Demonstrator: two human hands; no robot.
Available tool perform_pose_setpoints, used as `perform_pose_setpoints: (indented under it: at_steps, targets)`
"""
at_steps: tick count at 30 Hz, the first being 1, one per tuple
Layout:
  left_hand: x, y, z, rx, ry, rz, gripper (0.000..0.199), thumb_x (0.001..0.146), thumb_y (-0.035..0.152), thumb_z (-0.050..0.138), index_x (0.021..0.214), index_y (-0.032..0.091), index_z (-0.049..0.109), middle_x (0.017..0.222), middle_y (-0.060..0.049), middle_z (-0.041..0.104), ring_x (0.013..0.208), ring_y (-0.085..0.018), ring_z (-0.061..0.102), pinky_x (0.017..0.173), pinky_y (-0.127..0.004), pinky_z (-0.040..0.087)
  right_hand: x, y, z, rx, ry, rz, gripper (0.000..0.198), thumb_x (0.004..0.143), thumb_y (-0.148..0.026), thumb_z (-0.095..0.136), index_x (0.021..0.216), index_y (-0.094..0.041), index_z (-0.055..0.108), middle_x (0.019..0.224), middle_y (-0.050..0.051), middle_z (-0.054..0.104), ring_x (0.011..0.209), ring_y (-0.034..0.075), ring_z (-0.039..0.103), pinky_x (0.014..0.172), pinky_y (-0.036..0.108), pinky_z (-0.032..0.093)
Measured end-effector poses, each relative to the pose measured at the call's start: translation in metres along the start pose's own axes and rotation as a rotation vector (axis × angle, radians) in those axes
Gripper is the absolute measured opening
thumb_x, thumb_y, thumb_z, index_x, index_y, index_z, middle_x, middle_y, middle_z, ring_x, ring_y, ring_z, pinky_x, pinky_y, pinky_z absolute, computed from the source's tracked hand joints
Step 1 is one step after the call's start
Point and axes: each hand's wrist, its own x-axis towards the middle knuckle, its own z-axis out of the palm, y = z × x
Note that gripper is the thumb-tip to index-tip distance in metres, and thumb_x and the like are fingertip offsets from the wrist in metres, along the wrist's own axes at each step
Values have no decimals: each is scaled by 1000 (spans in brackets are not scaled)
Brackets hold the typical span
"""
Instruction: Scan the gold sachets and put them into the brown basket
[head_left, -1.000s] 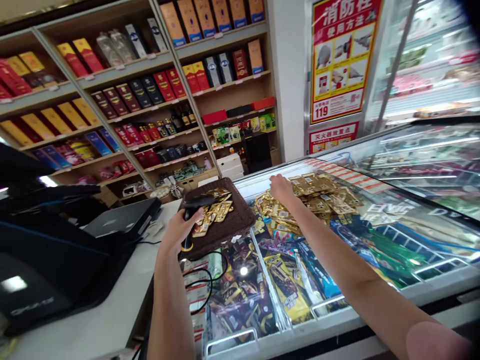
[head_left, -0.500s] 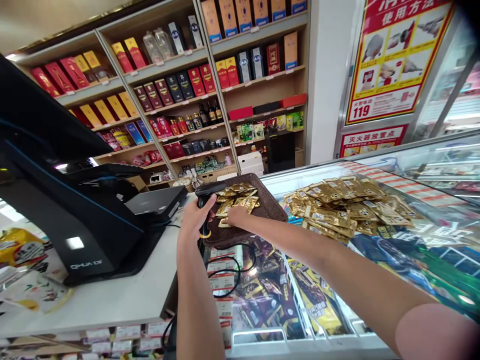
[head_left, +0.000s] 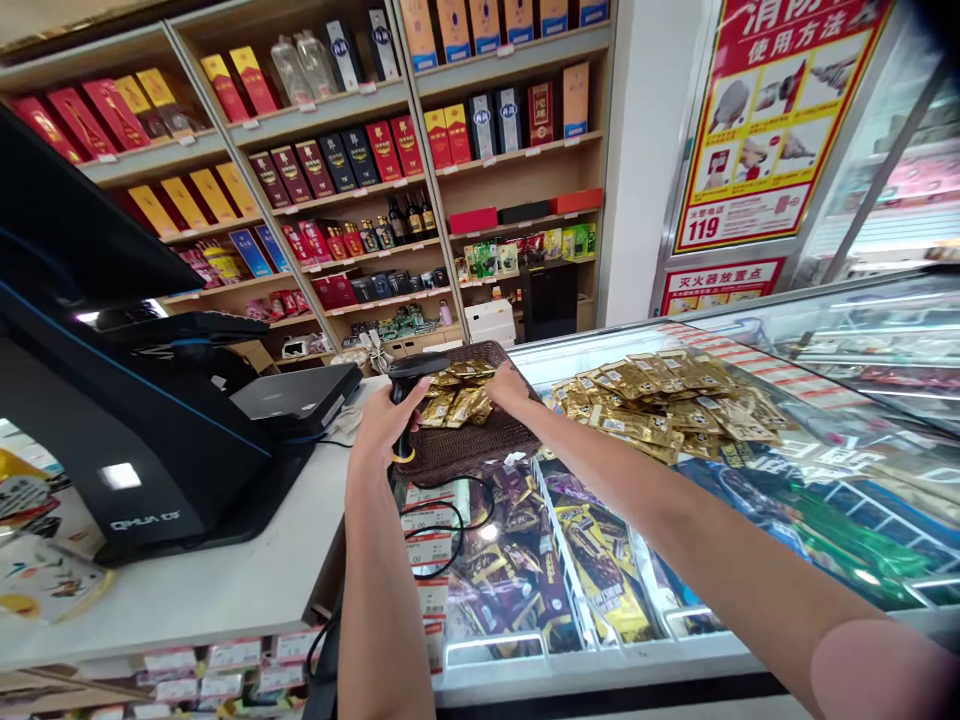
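My left hand (head_left: pixel 379 425) is closed round the handle of a black barcode scanner (head_left: pixel 418 368), its head over the left side of a brown woven basket (head_left: pixel 480 442). Several small gold packets (head_left: pixel 457 400) lie in the basket. At the basket's right side, my right hand (head_left: pixel 510 388) is curled closed beside these packets; its fingertips are hidden, so whatever they may hold does not show. A larger heap of gold packets (head_left: pixel 667 400) is spread over the glass freezer top (head_left: pixel 525 640) to the right.
A dark checkout terminal (head_left: pixel 150 420) stands on the white counter (head_left: pixel 225 590) at left. The scanner's black cable (head_left: pixel 457 530) loops over price tags in front of the basket. Packaged goods show under the freezer glass. Shelves of boxes and bottles (head_left: pixel 352 170) line the back wall.
My right hand has moved from the middle of the packets to the basket's right side. My left hand keeps hold of the scanner. The view has shifted slightly.
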Motion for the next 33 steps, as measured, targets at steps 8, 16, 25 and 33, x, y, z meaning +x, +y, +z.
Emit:
perform_pose_setpoints:
  at_steps: [8, 16, 25, 33]
  targets:
    - [-7, 12, 13, 18, -40, -21, 58, 59, 70, 76, 80, 17, 62, 55, 0, 59, 53, -16, 55, 53, -27, 40, -1, 9, 5, 78, -9, 92, 63, 64, -12, 79, 123, -7, 61, 118, 21, 68, 106, 29, 67, 80, 30, 52]
    - [-3, 10, 13, 64, -112, -12, 57, 63, 71, 73, 81, 18, 60, 59, -1, 61, 56, -17, 56, 55, -27, 41, -9, 47, -27, 614, 76, -79, 23, 81, -29, 64, 96, -14, 73, 95, 6, 75, 86, 17, 68, 70, 22, 48]
    - [-10, 20, 30, 74, -187, 29, 56, 64, 69, 73, 82, 18, 59, 57, 0, 60, 52, -14, 53, 52, -25, 39, -16, 97, -92, 391, 237, -103, 24, 82, -39, 61, 80, -18, 71, 75, 1, 70, 72, 16, 62, 62, 23, 40]
    - [-17, 26, 61, 161, -359, 38, 53, 66, 66, 74, 87, 18, 63, 57, 1, 60, 52, -14, 54, 50, -25, 40, -21, 96, -112, 284, 184, -75, 19, 83, -33, 61, 80, -17, 72, 75, 1, 68, 68, 14, 59, 60, 23, 36]
